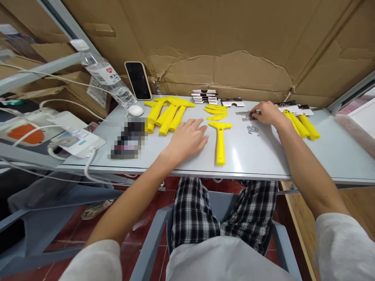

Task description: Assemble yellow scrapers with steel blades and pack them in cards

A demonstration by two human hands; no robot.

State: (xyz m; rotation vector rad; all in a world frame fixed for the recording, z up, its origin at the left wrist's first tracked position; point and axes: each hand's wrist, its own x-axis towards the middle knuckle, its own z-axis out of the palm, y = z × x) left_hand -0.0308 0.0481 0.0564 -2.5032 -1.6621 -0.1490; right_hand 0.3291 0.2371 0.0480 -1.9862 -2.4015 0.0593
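Note:
My left hand [187, 138] lies palm down on the table with its fingers stretched out, holding nothing. Just right of it is a single yellow scraper handle [220, 146], its wide head pointing away from me. Thin yellow strips [216, 112] lie beyond that handle. Over a few flat metal blades [243, 114], my right hand [267, 113] pinches at the end of a blade; its fingertips partly cover it. A small heap of screws [252, 130] sits just in front of the blades. More yellow scraper handles [172, 111] are piled beyond my left hand.
Black-and-white packets [204, 96] are stacked by the cardboard wall [249, 39]. More yellow handles [309, 127] lie right of my right forearm. At left are a phone [138, 80], a water bottle [105, 74], a blurred-out object [129, 138] and a white power strip [79, 140] with cables.

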